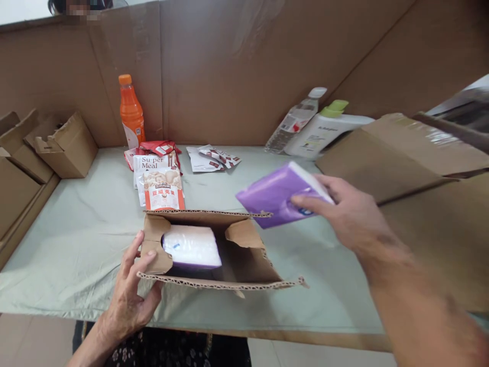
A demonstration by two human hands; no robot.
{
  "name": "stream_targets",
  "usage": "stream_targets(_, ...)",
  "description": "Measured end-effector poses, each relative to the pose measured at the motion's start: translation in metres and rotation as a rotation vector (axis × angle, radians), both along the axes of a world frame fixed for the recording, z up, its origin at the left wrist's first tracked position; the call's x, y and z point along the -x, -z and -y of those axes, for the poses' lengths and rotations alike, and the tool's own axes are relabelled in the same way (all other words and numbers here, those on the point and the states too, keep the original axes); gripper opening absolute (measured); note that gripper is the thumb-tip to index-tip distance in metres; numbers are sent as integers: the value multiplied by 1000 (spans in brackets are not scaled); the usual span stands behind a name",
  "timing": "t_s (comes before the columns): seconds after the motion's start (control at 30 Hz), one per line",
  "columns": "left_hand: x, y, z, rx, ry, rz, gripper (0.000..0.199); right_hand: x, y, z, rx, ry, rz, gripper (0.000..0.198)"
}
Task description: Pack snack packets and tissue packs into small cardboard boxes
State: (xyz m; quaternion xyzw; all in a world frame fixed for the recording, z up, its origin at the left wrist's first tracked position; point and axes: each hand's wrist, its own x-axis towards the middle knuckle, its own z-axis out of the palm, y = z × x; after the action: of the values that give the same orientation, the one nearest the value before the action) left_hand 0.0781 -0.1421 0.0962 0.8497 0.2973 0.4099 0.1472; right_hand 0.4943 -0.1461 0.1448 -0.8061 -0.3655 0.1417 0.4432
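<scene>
My right hand [344, 214] grips a purple tissue pack [273, 196] by its right end, thumb across the front. The pack is held tilted in the air beside and above the right end of an open cardboard box [244, 257]. My left hand [133, 288] holds that box at its left end, fingers on the short flap and thumb low on the near side. Inside the box, toward the left, lies another tissue pack [193, 245], white on top with a purple edge. The right part of the box's inside is in shadow.
Behind the box lie snack pouches [163, 189] and white sachets [214, 158]. An orange drink bottle [132, 114] stands at the back. A water bottle [298, 122] and a white lotion bottle [324, 132] lean at the back right. Cardboard boxes [66, 145] flank both sides.
</scene>
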Motion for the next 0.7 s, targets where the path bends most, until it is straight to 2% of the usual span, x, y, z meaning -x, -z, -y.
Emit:
stream_targets(0.1,4,-4,0,1,2,-32,69,4,-9,22,369,-224,107,72)
stream_targets(0.17,6,-5,0,15,0,-38,71,7,-13,34,406,-366,183,71)
stream_targets(0.2,6,-5,0,29,-3,-34,72,10,-15,40,350,-365,238,69)
stream_targets(0.3,7,-2,-4,86,-16,12,76,27,-26,57,34,-139,371,54)
stream_targets(0.33,8,-1,-6,113,-17,33,79,35,-32,62,-52,-112,364,47)
stream_targets(0.37,8,0,-9,144,-15,50,84,45,-39,66,-112,-158,333,41)
stream_targets(0.43,10,3,-17,228,7,61,94,65,-52,68,-109,-406,232,40)
stream_targets(0.53,15,8,-29,368,86,39,109,95,-66,52,91,-803,146,51)
stream_targets(0.7,19,20,-47,589,235,59,131,118,-76,9,442,-1087,107,60)
